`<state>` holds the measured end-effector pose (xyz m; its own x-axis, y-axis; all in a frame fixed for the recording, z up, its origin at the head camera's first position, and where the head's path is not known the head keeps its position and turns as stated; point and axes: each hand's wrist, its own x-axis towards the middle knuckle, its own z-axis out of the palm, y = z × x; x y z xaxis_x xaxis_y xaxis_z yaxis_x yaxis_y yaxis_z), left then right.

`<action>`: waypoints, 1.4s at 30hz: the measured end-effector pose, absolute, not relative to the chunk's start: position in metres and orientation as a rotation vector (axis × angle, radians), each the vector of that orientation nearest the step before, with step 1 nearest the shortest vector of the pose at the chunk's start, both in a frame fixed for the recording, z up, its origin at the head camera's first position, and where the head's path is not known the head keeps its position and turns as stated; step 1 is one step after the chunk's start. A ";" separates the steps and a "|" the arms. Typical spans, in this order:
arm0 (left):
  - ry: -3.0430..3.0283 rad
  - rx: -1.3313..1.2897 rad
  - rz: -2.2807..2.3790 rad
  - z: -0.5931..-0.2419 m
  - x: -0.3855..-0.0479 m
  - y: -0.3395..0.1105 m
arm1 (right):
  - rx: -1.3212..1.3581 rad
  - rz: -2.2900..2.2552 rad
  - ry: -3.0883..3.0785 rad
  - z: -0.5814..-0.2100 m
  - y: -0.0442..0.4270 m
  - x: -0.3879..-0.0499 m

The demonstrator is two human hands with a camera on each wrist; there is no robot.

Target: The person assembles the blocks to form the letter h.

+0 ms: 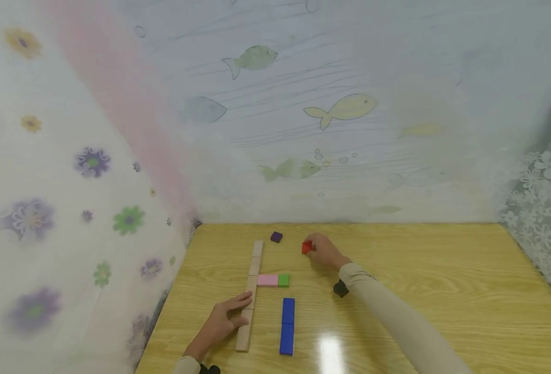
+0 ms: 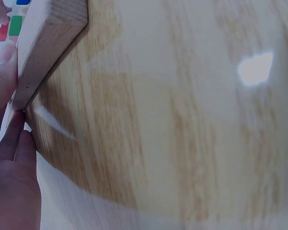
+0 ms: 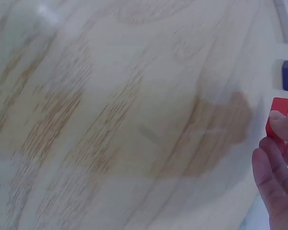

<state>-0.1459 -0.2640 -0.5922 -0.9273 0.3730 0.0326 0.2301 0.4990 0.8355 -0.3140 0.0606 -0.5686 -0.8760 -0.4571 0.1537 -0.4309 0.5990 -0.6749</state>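
Note:
My right hand pinches a small red block between thumb and fingers, at the back of the table. In the right wrist view the red block shows past the thumb. My left hand rests against the left side of a long row of plain wooden blocks, its fingers extended and touching the row. A pink block sticks out to the right from the row's middle, with a green block at its end. Two blue blocks lie end to end right of the row.
A dark purple block lies near the back, between the row and my right hand. Painted walls enclose the wooden table at the back and left. Glare shows on the tabletop near the front.

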 end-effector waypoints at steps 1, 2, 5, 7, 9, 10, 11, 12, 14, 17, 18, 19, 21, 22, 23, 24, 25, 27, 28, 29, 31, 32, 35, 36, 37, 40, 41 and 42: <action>2.583 0.518 1.409 -0.592 -0.146 -0.264 | -0.771 -1.169 2.767 -0.567 0.060 -0.313; 2.582 0.515 1.411 -0.592 -0.146 -0.265 | -0.776 -1.174 2.761 -0.565 0.059 -0.313; 2.582 0.506 1.418 -0.591 -0.146 -0.265 | -0.797 -1.173 2.748 -0.559 0.055 -0.311; 2.575 0.503 1.432 -0.589 -0.146 -0.265 | -0.819 -1.174 2.740 -0.555 0.053 -0.310; 2.570 0.494 1.440 -0.588 -0.146 -0.265 | -0.851 -1.169 2.735 -0.552 0.051 -0.309; 2.565 0.491 1.442 -0.588 -0.146 -0.265 | -0.867 -1.168 2.732 -0.550 0.051 -0.309; 2.559 0.485 1.446 -0.588 -0.146 -0.265 | -0.884 -1.168 2.729 -0.549 0.051 -0.308; 2.549 0.473 1.448 -0.588 -0.146 -0.265 | -0.894 -1.173 2.725 -0.548 0.050 -0.307; 2.538 0.461 1.450 -0.588 -0.146 -0.265 | -0.910 -1.181 2.712 -0.547 0.050 -0.304; 2.535 0.452 1.443 -0.588 -0.146 -0.265 | -0.930 -1.188 2.692 -0.547 0.051 -0.300; 2.537 0.446 1.441 -0.588 -0.145 -0.265 | -0.935 -1.192 2.684 -0.547 0.052 -0.299; 2.542 0.447 1.440 -0.588 -0.145 -0.264 | -0.943 -1.195 2.676 -0.547 0.052 -0.298; 2.546 0.443 1.440 -0.588 -0.145 -0.264 | -0.960 -1.186 2.672 -0.549 0.052 -0.296; 2.548 0.442 1.440 -0.588 -0.146 -0.264 | -0.962 -1.181 2.673 -0.549 0.052 -0.295; 2.545 0.443 1.444 -0.589 -0.146 -0.264 | -0.972 -1.175 2.673 -0.550 0.052 -0.294; 2.543 0.442 1.447 -0.589 -0.146 -0.264 | -0.972 -1.166 2.673 -0.551 0.052 -0.293; 2.539 0.443 1.450 -0.589 -0.146 -0.264 | -0.977 -1.155 2.672 -0.552 0.052 -0.292; 2.528 0.439 1.457 -0.588 -0.146 -0.264 | -0.994 -1.139 2.672 -0.554 0.052 -0.290; 2.524 0.444 1.462 -0.588 -0.145 -0.264 | -0.997 -1.143 2.661 -0.555 0.052 -0.289; 2.519 0.444 1.468 -0.588 -0.145 -0.264 | -1.012 -1.143 2.656 -0.555 0.053 -0.287; 2.514 0.449 1.475 -0.587 -0.145 -0.263 | -1.032 -1.146 2.641 -0.556 0.053 -0.284; 2.511 0.453 1.481 -0.587 -0.145 -0.263 | -1.044 -1.141 2.636 -0.556 0.053 -0.283; 2.513 0.457 1.480 -0.587 -0.144 -0.263 | -1.074 -1.127 2.617 -0.556 0.054 -0.279; 2.516 0.457 1.475 -0.587 -0.145 -0.263 | -1.080 -1.122 2.610 -0.556 0.054 -0.277; 2.521 0.457 1.468 -0.588 -0.145 -0.262 | -1.088 -1.111 2.609 -0.557 0.054 -0.276; 2.522 0.462 1.466 -0.588 -0.144 -0.262 | -1.082 -1.097 2.601 -0.557 0.054 -0.272; 2.523 0.464 1.463 -0.589 -0.144 -0.262 | -1.074 -1.098 2.595 -0.557 0.055 -0.270; 2.522 0.468 1.463 -0.589 -0.144 -0.262 | -1.062 -1.097 2.588 -0.557 0.055 -0.269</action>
<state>-0.1442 -0.2620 -0.5893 -0.9325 0.3611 -0.0045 0.1753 0.4636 0.8685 -0.2688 0.0549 -0.5566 -0.7423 -0.6554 0.1396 -0.5560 0.4861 -0.6743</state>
